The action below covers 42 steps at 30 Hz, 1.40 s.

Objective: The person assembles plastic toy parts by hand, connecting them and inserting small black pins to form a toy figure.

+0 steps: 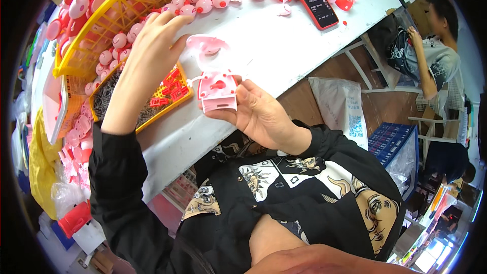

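My right hand [264, 116] grips a pink plastic toy body shell [217, 87] by its right and lower edges, fingers and thumb closed on it. Small red pegs show on the shell's inner face. Over the table, my left hand [160, 38] reaches forward with its thumb apart from the fingers. Its fingertips are close to a row of pink round toy heads [204, 5]; I see nothing held in it. Just beyond the shell lies a pale pink moulded piece [209, 48] on the white table [269, 56].
A yellow basket [76, 56] piled with pink and red parts stands at the left. Under my left forearm, a yellow tray [152, 122] holds dark screws [104, 96] and small red pieces [177, 87]. A red-edged phone [313, 2] lies further back. Another person [441, 45] sits at the right.
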Each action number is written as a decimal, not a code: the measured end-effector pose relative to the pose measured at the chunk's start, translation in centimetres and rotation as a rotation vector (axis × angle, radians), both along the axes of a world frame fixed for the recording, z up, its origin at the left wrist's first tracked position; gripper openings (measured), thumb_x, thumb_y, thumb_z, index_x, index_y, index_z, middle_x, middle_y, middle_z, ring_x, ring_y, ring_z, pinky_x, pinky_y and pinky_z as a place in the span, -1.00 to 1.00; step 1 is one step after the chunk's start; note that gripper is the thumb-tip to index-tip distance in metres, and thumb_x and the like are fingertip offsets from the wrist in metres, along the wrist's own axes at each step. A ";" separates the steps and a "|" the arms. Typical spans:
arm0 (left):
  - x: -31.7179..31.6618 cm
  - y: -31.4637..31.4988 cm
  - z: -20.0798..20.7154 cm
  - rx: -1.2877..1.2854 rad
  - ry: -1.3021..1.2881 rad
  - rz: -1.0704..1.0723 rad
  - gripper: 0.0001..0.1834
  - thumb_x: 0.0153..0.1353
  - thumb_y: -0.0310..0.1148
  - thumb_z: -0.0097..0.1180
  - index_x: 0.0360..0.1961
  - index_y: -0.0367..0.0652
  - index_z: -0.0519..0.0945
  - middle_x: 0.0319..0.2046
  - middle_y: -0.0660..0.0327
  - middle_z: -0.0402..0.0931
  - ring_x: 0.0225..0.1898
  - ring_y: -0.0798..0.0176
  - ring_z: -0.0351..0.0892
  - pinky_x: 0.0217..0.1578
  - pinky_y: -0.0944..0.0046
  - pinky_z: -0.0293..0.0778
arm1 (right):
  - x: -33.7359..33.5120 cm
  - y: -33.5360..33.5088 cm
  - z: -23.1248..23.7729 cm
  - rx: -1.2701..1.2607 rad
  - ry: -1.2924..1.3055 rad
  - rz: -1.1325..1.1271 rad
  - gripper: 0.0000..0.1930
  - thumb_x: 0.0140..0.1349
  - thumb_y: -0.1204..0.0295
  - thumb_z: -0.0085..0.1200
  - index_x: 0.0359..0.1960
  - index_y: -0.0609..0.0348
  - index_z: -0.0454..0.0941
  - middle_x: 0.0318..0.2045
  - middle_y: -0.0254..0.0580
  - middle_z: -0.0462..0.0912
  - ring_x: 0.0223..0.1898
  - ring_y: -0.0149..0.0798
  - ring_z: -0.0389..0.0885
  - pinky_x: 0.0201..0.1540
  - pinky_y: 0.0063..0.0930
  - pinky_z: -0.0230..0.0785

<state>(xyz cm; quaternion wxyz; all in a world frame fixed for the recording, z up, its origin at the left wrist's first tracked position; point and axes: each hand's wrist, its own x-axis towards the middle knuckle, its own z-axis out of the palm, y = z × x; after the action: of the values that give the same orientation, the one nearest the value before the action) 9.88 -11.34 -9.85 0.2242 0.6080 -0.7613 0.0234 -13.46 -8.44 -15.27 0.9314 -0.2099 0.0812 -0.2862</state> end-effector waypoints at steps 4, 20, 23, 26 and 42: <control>0.9 -1.9 -1.4 0.069 -0.105 0.035 -0.63 0.08 -0.47 0.22 -0.04 -0.21 0.58 -0.14 -0.02 0.50 -0.05 -0.11 0.50 -0.04 0.04 0.45 | -0.4 0.5 0.7 -0.010 0.036 -0.004 -0.46 0.44 0.23 -0.06 0.32 0.22 0.12 0.26 0.08 0.35 0.28 0.00 0.39 0.36 -0.08 0.27; -0.7 -8.7 -4.2 -0.090 -0.277 -0.133 -0.58 0.22 -0.45 0.13 0.13 0.03 0.54 0.03 0.13 0.46 0.06 0.06 0.45 0.01 0.12 0.48 | -0.4 1.4 0.4 -0.048 0.091 0.001 -0.46 0.46 0.23 -0.10 0.32 0.27 0.09 0.26 0.10 0.33 0.28 0.01 0.39 0.35 -0.08 0.28; -0.8 -8.9 -4.2 -0.120 -0.261 -0.105 -0.55 0.10 -0.44 0.21 0.08 -0.04 0.56 -0.11 0.09 0.55 0.01 0.01 0.50 0.03 0.14 0.45 | -0.6 1.4 0.6 -0.058 0.111 -0.001 -0.46 0.46 0.23 -0.11 0.32 0.28 0.08 0.26 0.11 0.33 0.28 0.00 0.39 0.35 -0.10 0.27; -0.3 -9.2 -4.2 -0.144 -0.309 -0.049 -0.59 0.15 -0.45 0.15 0.07 -0.05 0.56 -0.14 0.06 0.56 -0.03 -0.01 0.53 0.01 0.10 0.46 | -0.8 1.2 0.3 -0.074 0.120 -0.025 -0.45 0.47 0.23 -0.13 0.34 0.29 0.06 0.26 0.10 0.34 0.28 0.00 0.39 0.35 -0.11 0.27; 1.2 5.2 3.9 0.108 1.442 -0.122 -0.55 0.37 -0.39 -0.06 0.22 -0.40 0.37 0.00 -0.07 0.52 -0.07 0.13 0.64 0.02 0.26 0.56 | 0.4 0.7 0.1 -0.074 0.109 -0.004 -0.43 0.46 0.23 -0.10 0.37 0.27 0.06 0.27 0.05 0.35 0.26 -0.04 0.42 0.36 -0.12 0.26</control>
<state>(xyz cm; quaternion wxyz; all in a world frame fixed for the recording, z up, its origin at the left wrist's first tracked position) 11.08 -6.19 -5.91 0.6409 0.4387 -0.4569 -0.4335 -13.07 -7.70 -15.21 0.9165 -0.2596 0.1217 -0.2789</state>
